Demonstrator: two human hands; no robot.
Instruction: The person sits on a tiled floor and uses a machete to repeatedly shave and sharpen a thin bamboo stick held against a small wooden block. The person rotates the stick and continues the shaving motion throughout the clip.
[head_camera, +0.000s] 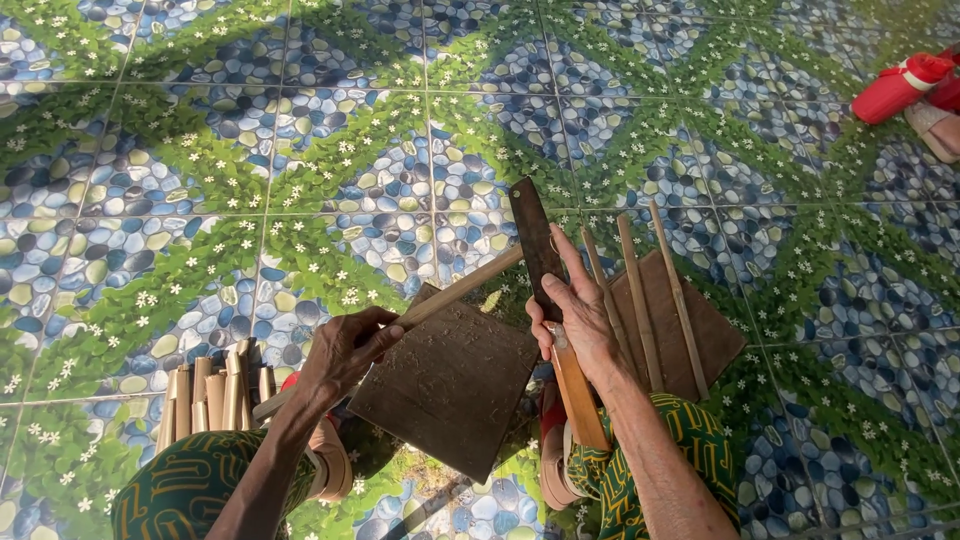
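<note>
The left hand (345, 352) is closed around a long bamboo strip (440, 298), fingers (375, 322) wrapped over it and the thumb pressed on top; the strip runs slantwise from beside the left knee up toward the knife blade, crossing the top corner of a square dark wooden board (450, 385) that rests between the person's knees. The right hand (575, 320) grips a big knife (545, 300) by its pale wooden handle, which points down toward the lap, while the dark flat blade stands nearly upright above the knuckles; the far end of the strip meets the blade about midway up. Behind the right hand lies a second, brown board (700, 330) on the floor, with three thin bamboo sticks (640, 300) lying across it, roughly parallel and leaning slightly away from the person. By the left knee sits a bundle of short cut bamboo pieces (215, 390), packed side by side. Everything sits on a tiled floor (200, 150) printed with blue pebbles and green leaves with small white flowers. At the far right edge of the floor lies a red bottle-like container (900, 88) beside a sandal (935, 125).
</note>
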